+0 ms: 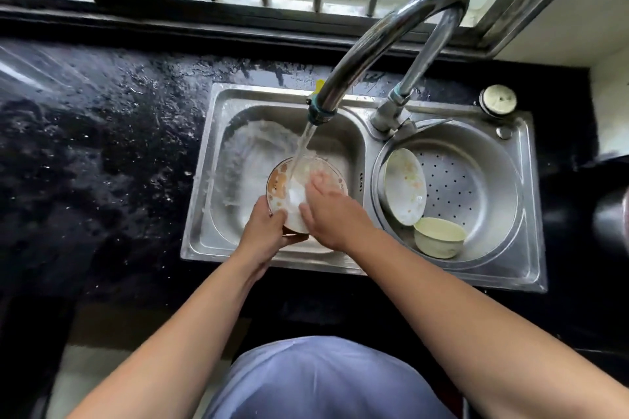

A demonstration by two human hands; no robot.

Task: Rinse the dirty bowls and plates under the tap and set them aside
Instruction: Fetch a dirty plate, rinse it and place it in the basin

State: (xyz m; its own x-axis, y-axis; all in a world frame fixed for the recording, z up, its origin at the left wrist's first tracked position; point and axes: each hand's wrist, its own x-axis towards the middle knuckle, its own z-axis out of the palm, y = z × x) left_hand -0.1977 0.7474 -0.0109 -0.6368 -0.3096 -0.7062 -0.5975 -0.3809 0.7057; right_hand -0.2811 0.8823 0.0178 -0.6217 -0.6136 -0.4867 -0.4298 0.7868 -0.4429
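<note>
Two hands over the left sink basin (218,214), left hand (263,231) gripping the near rim of a stained bowl (289,187) under the running tap (384,44), right hand (332,214) spread flat inside it, dirty plate (405,185) and pale green bowl (439,236) in the right basin (493,187), wet black desk (102,146) beside

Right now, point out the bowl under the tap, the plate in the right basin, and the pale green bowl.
bowl under the tap (277,185), head view, stained inner wall
plate (405,185), head view, its face
pale green bowl (439,237), head view, outer side
</note>
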